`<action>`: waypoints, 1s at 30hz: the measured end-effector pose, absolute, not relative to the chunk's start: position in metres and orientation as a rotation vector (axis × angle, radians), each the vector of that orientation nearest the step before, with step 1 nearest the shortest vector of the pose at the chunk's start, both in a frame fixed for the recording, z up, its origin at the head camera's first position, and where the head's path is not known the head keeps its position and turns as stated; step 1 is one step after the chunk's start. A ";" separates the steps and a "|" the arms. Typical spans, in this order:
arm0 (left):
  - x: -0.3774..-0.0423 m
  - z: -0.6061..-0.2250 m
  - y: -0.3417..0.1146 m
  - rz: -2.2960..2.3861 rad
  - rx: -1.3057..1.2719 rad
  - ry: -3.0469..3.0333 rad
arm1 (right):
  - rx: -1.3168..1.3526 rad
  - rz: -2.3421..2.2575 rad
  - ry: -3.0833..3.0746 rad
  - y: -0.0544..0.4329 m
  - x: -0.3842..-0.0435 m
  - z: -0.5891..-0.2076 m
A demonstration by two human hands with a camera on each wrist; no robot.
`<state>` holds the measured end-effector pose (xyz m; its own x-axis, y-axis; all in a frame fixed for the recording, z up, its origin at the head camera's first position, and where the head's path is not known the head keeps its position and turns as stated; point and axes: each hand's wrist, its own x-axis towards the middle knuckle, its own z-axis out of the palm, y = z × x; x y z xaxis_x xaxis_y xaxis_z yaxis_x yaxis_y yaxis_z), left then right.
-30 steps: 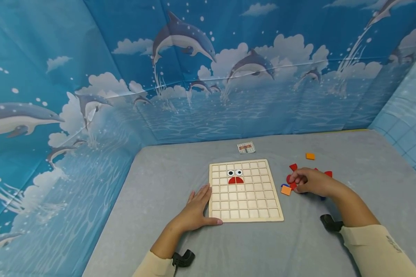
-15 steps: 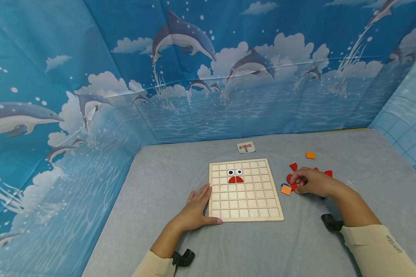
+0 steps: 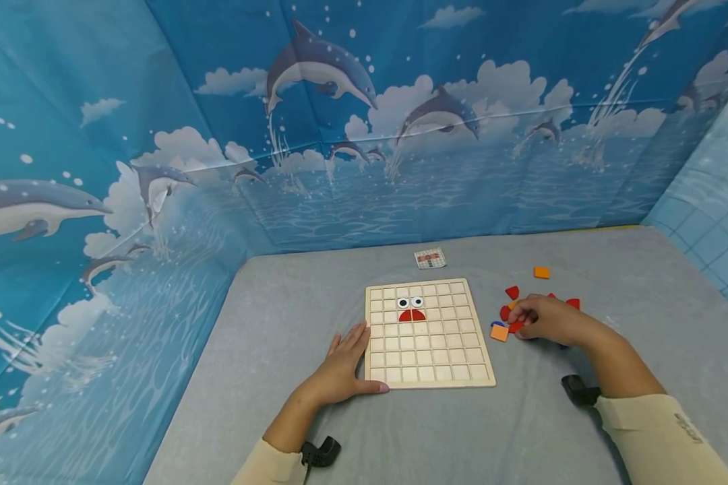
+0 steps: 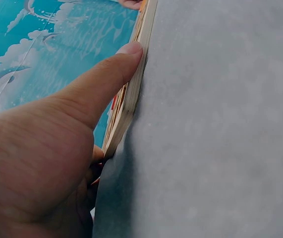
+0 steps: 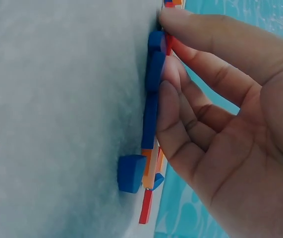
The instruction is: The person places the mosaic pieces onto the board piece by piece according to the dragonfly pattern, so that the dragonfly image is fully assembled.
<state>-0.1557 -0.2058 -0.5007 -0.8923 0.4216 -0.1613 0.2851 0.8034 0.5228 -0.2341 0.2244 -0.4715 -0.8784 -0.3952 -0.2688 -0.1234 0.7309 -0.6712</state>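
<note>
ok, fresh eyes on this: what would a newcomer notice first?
Probably the blue dolphin backdrop, filling the upper part of the head view. Next, the face-like group on the pale gridded board: two eye tiles directly above two red pieces. Then the loose red, orange and blue pieces right of the board, with the right-hand grip among them.

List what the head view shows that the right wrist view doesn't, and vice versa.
Head only: the left hand, the round black-and-white eye pieces, the small rectangular printed card.
Right wrist only: the palm of the right hand and the near sides of the angular blue blocks beside its fingers.
Both: the right hand itself, flat orange pieces and red pieces, gray cloth, blue sea-print sheet.
</note>
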 end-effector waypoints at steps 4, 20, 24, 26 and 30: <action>-0.155 -0.501 -0.206 0.741 0.534 2.715 | -0.394 -0.908 2.573 0.225 -0.236 -0.472; -0.155 -0.497 -0.205 0.720 0.537 2.724 | -0.425 -1.041 2.635 0.212 -0.234 -0.456; -0.155 -0.498 -0.205 0.719 0.538 2.725 | -0.472 -1.100 2.630 0.206 -0.231 -0.451; -0.155 -0.499 -0.205 0.720 0.538 2.727 | -0.503 -1.132 2.603 0.204 -0.229 -0.449; -0.156 -0.500 -0.206 0.725 0.538 2.728 | -0.559 -1.169 2.542 0.198 -0.227 -0.446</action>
<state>-0.1559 -0.2055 -0.5004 -0.8953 0.4163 -0.1587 0.2825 0.8060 0.5202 -0.2269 0.1975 -0.4463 -0.8835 -0.4583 -0.0965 -0.2249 0.5960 -0.7709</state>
